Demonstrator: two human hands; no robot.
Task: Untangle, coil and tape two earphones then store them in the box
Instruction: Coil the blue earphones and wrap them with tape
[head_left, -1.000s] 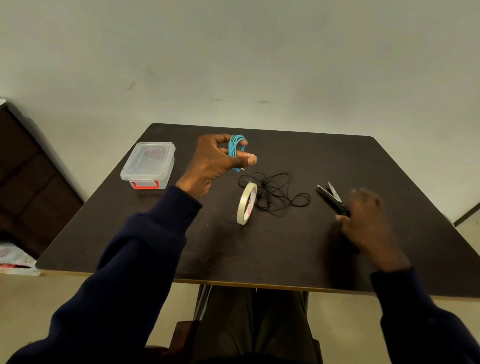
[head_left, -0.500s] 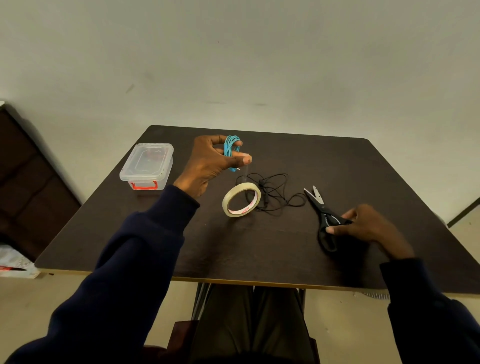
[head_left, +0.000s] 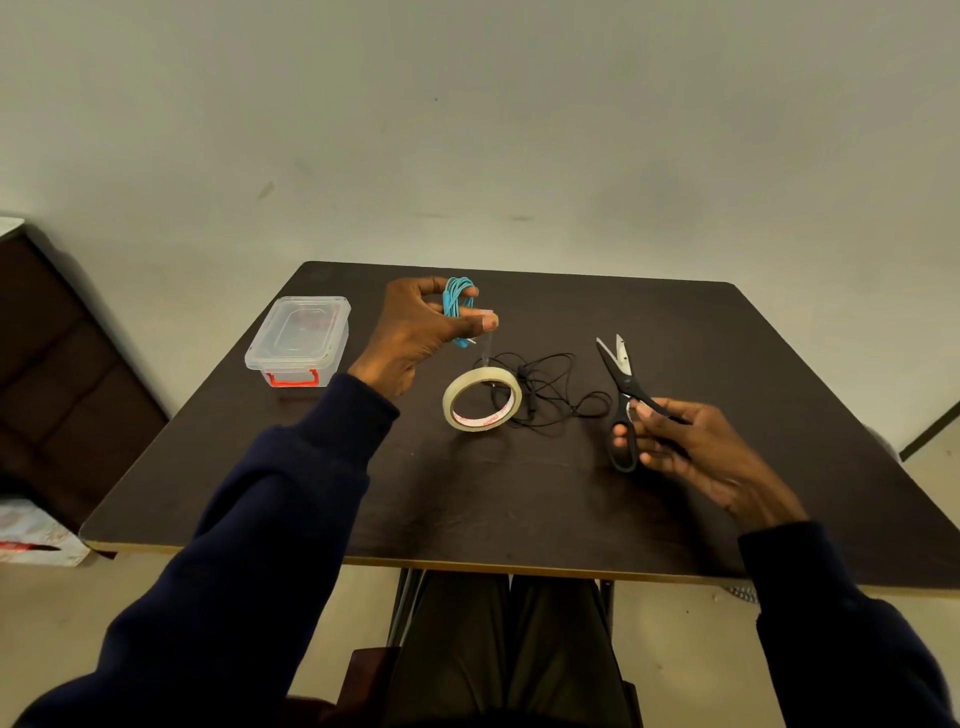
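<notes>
Left hand (head_left: 415, 332) pinches blue earphone coil (head_left: 457, 301), right hand (head_left: 691, 447) grips scissors (head_left: 621, 374) at 3 o'clock of tape roll (head_left: 482, 400); snip taut strip (head_left: 488, 349) near coil.

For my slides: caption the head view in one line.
Left hand holds coiled blue earphone, tape strip running to the roll; right hand grips scissors.

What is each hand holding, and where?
Left hand pinches the coiled blue earphone around its middle. Right hand grips the scissors by their handles.
</notes>
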